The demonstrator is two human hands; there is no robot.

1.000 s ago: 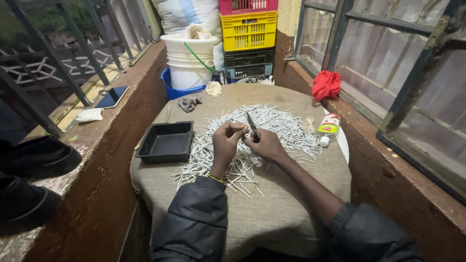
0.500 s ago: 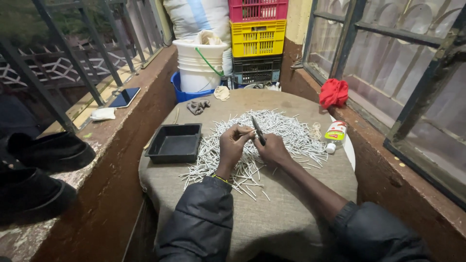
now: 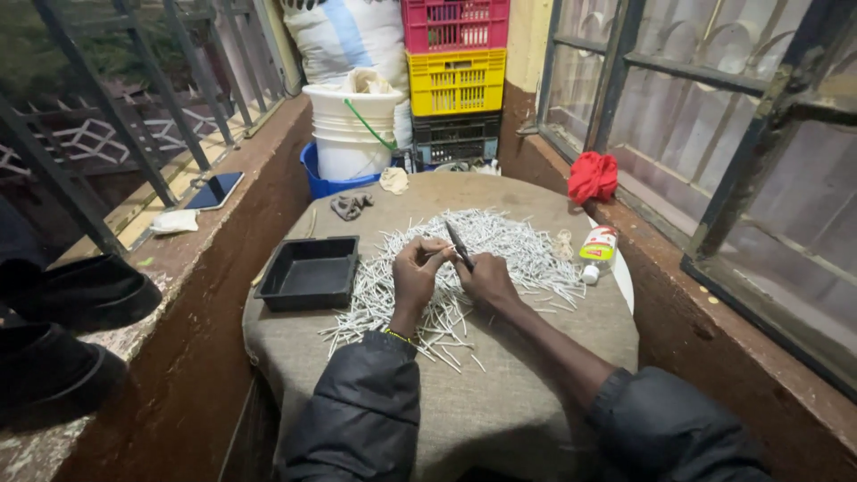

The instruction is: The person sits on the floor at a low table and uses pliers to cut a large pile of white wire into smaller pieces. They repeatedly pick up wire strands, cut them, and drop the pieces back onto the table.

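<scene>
While the black tray (image 3: 308,272) sits bare at the left of the cloth-covered counter (image 3: 500,411), nearly all the thin white sticks (image 3: 500,245) lie loose in a wide heap across the middle, so by my judgement the work is at an early stage: one stick is in hand, the tray has taken nothing that I can see, and the whole pile is left. The left hand (image 3: 417,272) is closed in a pinch on a single white stick (image 3: 440,253), held just above the heap. The right hand (image 3: 486,278) is curled shut around a dark blade-like tool (image 3: 458,244), whose tip points up and away, close beside the pinched stick; whether the two touch is too small to tell. Both hands hover over the near edge of the heap, with the tray just beside the left hand. A small bottle (image 3: 596,250) lies at the right of the pile, and a red cloth (image 3: 593,176) rests on the ledge beyond.
</scene>
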